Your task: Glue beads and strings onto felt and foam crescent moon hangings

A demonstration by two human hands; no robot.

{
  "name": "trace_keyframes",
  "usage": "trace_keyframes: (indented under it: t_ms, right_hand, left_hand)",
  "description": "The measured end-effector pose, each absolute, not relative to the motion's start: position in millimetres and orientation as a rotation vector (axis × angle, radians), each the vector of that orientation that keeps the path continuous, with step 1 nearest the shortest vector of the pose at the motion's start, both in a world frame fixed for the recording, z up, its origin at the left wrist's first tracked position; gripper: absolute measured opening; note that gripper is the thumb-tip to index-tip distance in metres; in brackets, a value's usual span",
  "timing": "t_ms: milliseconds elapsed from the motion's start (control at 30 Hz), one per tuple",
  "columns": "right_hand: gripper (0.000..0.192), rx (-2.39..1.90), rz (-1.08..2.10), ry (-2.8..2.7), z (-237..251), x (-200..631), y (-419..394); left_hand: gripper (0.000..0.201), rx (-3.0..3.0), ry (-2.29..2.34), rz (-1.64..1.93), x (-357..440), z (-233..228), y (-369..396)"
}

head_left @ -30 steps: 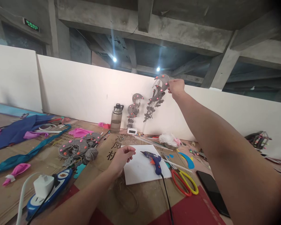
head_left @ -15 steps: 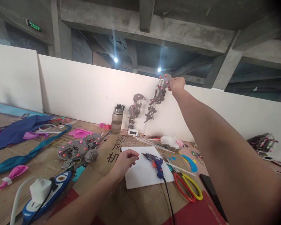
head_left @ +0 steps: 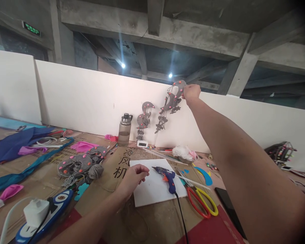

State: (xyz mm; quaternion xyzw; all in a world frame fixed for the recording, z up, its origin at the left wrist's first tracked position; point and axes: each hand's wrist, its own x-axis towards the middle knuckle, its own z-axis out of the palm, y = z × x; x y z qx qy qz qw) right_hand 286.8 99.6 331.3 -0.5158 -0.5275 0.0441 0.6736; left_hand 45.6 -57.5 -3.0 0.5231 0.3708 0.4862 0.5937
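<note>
My right hand (head_left: 191,93) is raised to the top of the white partition wall (head_left: 91,98) and grips the top of a grey felt hanging ornament (head_left: 170,103) with pink dots, which dangles against the wall. A second, similar ornament (head_left: 143,119) hangs lower to its left. My left hand (head_left: 133,176) rests on the table at the left edge of a white board (head_left: 155,188), fingers curled loosely with nothing seen in them. A blue glue gun (head_left: 167,175) lies on that board, just right of my left hand.
Red and yellow scissors (head_left: 202,201) and a black phone (head_left: 228,206) lie right of the board. A water bottle (head_left: 124,130) and small clock (head_left: 142,144) stand by the wall. Grey felt pieces (head_left: 78,164), blue fabric (head_left: 12,144) and a power strip (head_left: 38,217) cover the left.
The ornament in my right hand has swung and turned slightly against the wall. My left hand stays by the white board. The view shifted a little.
</note>
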Motion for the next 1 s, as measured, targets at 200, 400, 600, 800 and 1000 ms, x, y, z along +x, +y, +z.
trace_keyframes:
  t_ms: [200, 400, 600, 800, 1000]
  right_hand:
    - [0.015, -1.260, -0.057, -1.079, 319.7, 291.9, 92.1]
    - [0.012, -1.316, -0.138, -1.081, 303.7, 300.5, 89.0]
    - [0.010, -1.263, 0.032, -1.060, 285.8, 294.9, 83.1]
    - [0.018, -1.224, 0.135, -1.046, 277.1, 284.7, 89.4]
    - [0.019, -1.220, 0.191, -1.007, 273.3, 278.4, 98.4]
  left_hand:
    - [0.017, 1.222, 0.861, 1.129, 45.7, -3.8, -58.0]
    - [0.017, 1.226, 0.851, 1.134, 45.9, -4.1, -57.7]
    - [0.018, 1.230, 0.852, 1.114, 46.2, -3.7, -58.9]
    - [0.018, 1.231, 0.849, 1.115, 45.9, -3.0, -60.1]
    - [0.018, 1.253, 0.854, 1.103, 46.1, -4.9, -57.2]
